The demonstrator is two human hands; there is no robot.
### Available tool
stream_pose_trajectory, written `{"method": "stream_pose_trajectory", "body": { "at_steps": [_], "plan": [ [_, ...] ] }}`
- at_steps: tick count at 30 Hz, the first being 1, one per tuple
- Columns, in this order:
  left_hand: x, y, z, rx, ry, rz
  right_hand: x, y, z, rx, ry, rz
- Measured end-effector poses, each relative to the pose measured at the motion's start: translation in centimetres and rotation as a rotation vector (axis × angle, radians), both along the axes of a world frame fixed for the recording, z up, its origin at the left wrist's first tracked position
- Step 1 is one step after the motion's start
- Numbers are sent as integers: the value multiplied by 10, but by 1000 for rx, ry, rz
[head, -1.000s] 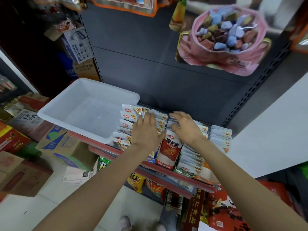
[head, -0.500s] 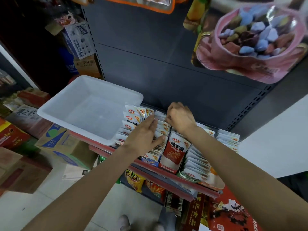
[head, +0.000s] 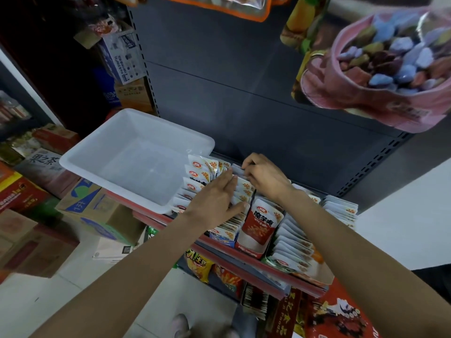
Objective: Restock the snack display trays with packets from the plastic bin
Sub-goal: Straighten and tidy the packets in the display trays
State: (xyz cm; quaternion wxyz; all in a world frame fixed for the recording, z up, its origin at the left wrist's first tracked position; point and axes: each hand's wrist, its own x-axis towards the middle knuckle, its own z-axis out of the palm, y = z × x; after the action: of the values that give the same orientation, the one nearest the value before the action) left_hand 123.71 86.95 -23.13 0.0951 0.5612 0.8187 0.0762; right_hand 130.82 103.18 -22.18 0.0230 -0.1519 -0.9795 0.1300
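Head view: left hand (head: 214,201) lies flat on glossy packets (head: 240,191); right hand (head: 264,178) pinches one.

Red-and-white display carton (head: 258,228), standing at the shelf front: large characters "魔芋爽", with a small red oval logo above them, too small to read.
White snack packets (head: 198,173) in the left row: the same red oval logo on each, with an orange "20" mark beside it.
Grey-pink box (head: 45,163), lower left: "果之茶".
Blue-and-brown cardboard carton (head: 84,198): "1升".
Dark red sign (head: 289,313), bottom edge: "食品" and "Foods" along its length; remaining characters unclear.
Yellow bag (head: 197,263), lower shelf: print blurred, not legible.
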Motion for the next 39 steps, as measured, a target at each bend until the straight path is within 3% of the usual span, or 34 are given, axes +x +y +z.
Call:
{"method": "stream_pose_trajectory", "body": {
  "at_steps": [4,8,13,17,20,23,29,33,36,39],
  "plan": [
    [8,11,0,21,-159,83,5,0,-13,42,20,-42],
    [11,27,2,166,-396,276,5,1,-9,-90,55,-79],
    [13,26,2,144,-425,320,4,-1,-10,-122,52,-104],
    [7,10,9,268,-338,243,9,-14,1,-168,31,-131],
    [-10,-14,14,395,-118,229,15,-34,3,-134,28,-127],
    [-35,-33,13,368,54,186,17,-50,-6,-41,-115,-51],
    [-67,-45,5,147,20,42,11,-52,-9,46,-304,-64],
    [-82,-44,9,177,23,-69,1,-57,5,-66,-416,-122],
    [-104,-39,19,219,23,-109,-10,-66,21,-266,-198,-289],
    [-125,-29,26,97,-80,-180,-26,-77,27,-214,-92,-364]
  ]
}}
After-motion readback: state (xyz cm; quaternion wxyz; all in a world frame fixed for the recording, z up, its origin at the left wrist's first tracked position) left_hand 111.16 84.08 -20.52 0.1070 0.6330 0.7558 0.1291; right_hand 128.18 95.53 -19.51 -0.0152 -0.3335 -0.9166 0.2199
